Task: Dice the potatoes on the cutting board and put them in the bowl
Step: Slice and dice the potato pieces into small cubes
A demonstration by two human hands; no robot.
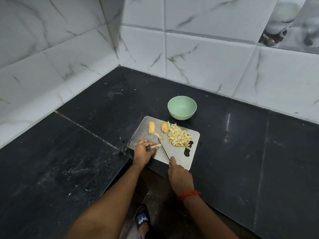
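1. Two bare forearms were seen nearest the lens, reaching over the counter (pixel 241 135) edge, with a sandalled foot (pixel 142 219) on the floor between them.
2. A pale potato strip (pixel 156 146) was pinned at the near left of the cutting board (pixel 179 157), pinched under the curled fingertips of the left hand (pixel 144 149).
3. The strip was judged light, stiff and slick on its cut faces. It would best be held flat side down, with the fingertips kept back from the end to be cut.
4. The knife (pixel 164 150) was laid with its blade just beside the strip's free end. Its handle was gripped in the right hand (pixel 179 176), whose wrist bore a red thread (pixel 189 194).
5. A loose pile of dice (pixel 179 136) was heaped on the far right of the board. A rounded uncut chunk (pixel 164 127) touched the pile's left side.
6. A longer piece (pixel 151 127) and a thin slice (pixel 158 135) lay apart, further left on the board.
7. The dice were judged too small and loose to be picked singly, so scooping them together would be called for.
8. The green bowl (pixel 181 116) was set on the counter just beyond the board's far edge, and nothing was seen in it.
9. White marbled wall tiles (pixel 207 57) enclosed the dark counter on two sides.
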